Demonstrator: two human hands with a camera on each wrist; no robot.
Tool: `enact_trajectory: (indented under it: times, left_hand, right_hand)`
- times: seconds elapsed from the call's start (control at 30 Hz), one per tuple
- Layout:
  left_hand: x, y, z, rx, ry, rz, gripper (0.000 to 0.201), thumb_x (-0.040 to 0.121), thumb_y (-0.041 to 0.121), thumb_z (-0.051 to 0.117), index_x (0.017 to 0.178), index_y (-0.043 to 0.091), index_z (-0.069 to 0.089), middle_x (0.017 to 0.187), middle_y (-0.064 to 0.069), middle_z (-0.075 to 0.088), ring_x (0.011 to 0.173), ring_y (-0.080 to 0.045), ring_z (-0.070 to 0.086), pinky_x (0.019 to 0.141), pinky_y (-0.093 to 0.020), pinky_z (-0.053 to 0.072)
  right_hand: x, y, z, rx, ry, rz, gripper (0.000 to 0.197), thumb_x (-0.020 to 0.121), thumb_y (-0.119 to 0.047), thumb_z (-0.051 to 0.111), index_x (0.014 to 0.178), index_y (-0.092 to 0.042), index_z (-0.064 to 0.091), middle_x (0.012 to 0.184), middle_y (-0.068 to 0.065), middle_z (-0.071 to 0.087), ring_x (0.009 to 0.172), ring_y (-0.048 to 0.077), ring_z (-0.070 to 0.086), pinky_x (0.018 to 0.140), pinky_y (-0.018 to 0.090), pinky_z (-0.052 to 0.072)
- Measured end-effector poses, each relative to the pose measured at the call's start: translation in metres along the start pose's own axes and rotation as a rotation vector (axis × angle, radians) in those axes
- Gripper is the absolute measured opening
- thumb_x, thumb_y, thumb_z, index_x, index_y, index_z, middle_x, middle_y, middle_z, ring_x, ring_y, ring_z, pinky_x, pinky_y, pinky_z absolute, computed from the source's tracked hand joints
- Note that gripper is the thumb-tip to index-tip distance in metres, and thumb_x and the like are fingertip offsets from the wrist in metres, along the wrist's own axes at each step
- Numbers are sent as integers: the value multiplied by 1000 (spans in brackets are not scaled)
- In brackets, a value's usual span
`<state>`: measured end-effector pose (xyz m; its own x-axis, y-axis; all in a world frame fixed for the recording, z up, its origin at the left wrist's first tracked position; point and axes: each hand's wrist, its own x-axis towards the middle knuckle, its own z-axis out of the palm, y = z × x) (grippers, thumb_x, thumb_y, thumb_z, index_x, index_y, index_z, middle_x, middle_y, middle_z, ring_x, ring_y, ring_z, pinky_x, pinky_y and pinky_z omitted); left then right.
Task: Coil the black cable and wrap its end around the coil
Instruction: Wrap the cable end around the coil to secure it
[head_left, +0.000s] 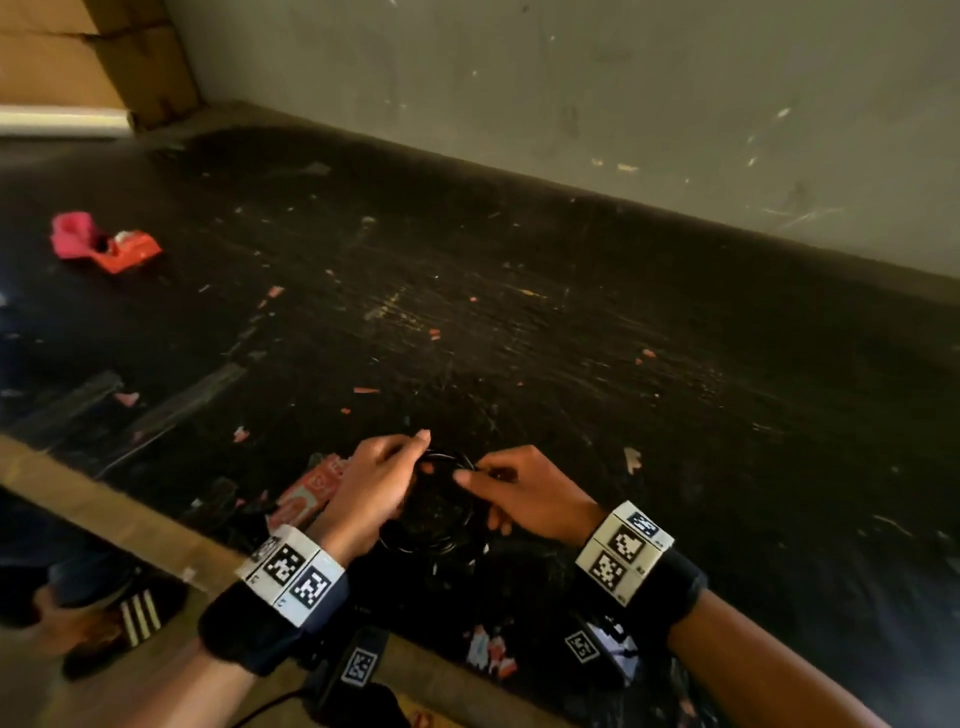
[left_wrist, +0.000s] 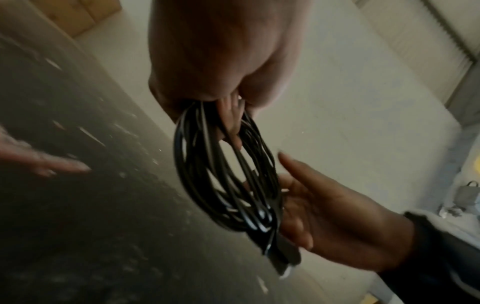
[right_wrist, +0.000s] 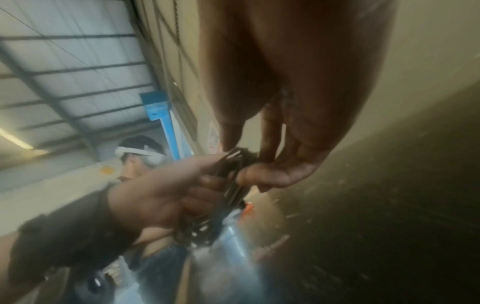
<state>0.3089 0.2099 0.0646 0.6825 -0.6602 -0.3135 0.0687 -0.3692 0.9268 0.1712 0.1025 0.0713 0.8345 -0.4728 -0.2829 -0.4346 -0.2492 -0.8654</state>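
The black cable (head_left: 436, 512) is wound into a coil of several loops, held just above the dark table (head_left: 571, 338) near its front edge. My left hand (head_left: 415, 460) grips the coil's left side with curled fingers; in the left wrist view the loops (left_wrist: 223, 174) hang from its fist (left_wrist: 221, 98). My right hand (head_left: 470, 478) pinches strands at the coil's right side. In the right wrist view its fingertips (right_wrist: 249, 164) close on the bundle (right_wrist: 233, 185) beside the left hand (right_wrist: 166, 191). A plug end (left_wrist: 281, 261) lies against the right palm (left_wrist: 337, 216).
A pink and red wrapper (head_left: 104, 241) lies far left on the table. A red packet (head_left: 311, 488) sits under my left hand. Small scraps dot the surface. A grey wall (head_left: 571, 104) bounds the back. A striped sandal (head_left: 132, 618) shows below the table's edge.
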Motion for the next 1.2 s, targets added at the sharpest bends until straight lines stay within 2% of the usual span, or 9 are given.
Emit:
enact_trajectory:
  times: [0.07, 0.2, 0.33, 0.63, 0.77, 0.87, 0.97, 1.07, 1.2]
  left_hand:
    - [11, -8, -17, 30, 25, 19, 38, 92, 33, 57, 59, 14, 59, 30, 9, 41, 29, 0, 36, 40, -24, 25]
    - [27, -25, -41, 4, 11, -71, 28, 93, 32, 54, 81, 11, 66, 38, 11, 37, 30, -5, 27, 35, -16, 18]
    - [35, -38, -54, -34, -82, -166, 25, 97, 35, 45, 105, 18, 62, 37, 12, 33, 29, -2, 24, 31, -13, 15]
    - [34, -48, -63, 59, -231, -178, 29, 99, 28, 40, 120, 16, 56, 49, 4, 39, 31, -1, 32, 30, -14, 21]
    - [23, -40, -57, 280, -310, 42, 33, 99, 28, 40, 126, 15, 54, 76, 13, 50, 55, 0, 39, 38, -13, 32]
    - [18, -28, -49, 397, -331, 71, 22, 97, 31, 44, 100, 17, 62, 123, 1, 53, 80, -10, 54, 63, -20, 36]
    - [8, -17, -32, 488, -504, 97, 28, 98, 38, 39, 100, 16, 56, 104, 0, 52, 94, -8, 42, 80, -25, 31]
    - [-3, -6, -11, 263, -671, 75, 30, 97, 41, 42, 97, 14, 54, 90, 1, 53, 83, -7, 53, 73, -28, 52]
    - [-9, 7, 12, 161, -680, 194, 27, 98, 33, 43, 94, 9, 54, 85, 1, 55, 80, -5, 56, 75, -28, 55]
  right_hand:
    - [7, 7, 8, -1, -3, 28, 24, 93, -35, 55, 78, -19, 66, 72, 2, 63, 54, 10, 59, 48, 20, 49]
    - [13, 28, 28, -540, -172, -36, 15, 86, -27, 63, 98, -18, 68, 95, 1, 67, 85, 13, 63, 78, 29, 51]
    - [11, 33, 54, -797, -202, -93, 27, 85, -17, 59, 112, -15, 61, 112, 6, 62, 101, 21, 60, 77, 25, 41]
    - [7, 26, 68, -1118, -345, -162, 27, 97, -16, 42, 113, -1, 57, 119, 19, 57, 102, 36, 61, 85, 42, 50]
    - [6, 28, 71, -1059, -264, -120, 27, 96, -16, 44, 109, 0, 61, 114, 19, 60, 98, 35, 63, 84, 43, 52]
    - [5, 30, 54, -740, -21, -31, 21, 89, -19, 53, 98, -6, 67, 102, 12, 67, 93, 25, 64, 83, 36, 52]
    - [-4, 20, 33, -486, 145, -40, 13, 83, -16, 64, 94, -12, 71, 92, 4, 70, 81, 12, 65, 74, 23, 53]
    - [-19, 3, 20, -431, 233, -176, 8, 81, -11, 66, 86, -9, 71, 84, 4, 68, 73, 11, 63, 66, 16, 48]
    - [-42, -8, 0, -480, 321, -274, 8, 82, -14, 64, 84, -10, 70, 82, 2, 65, 69, 10, 60, 64, 18, 49]
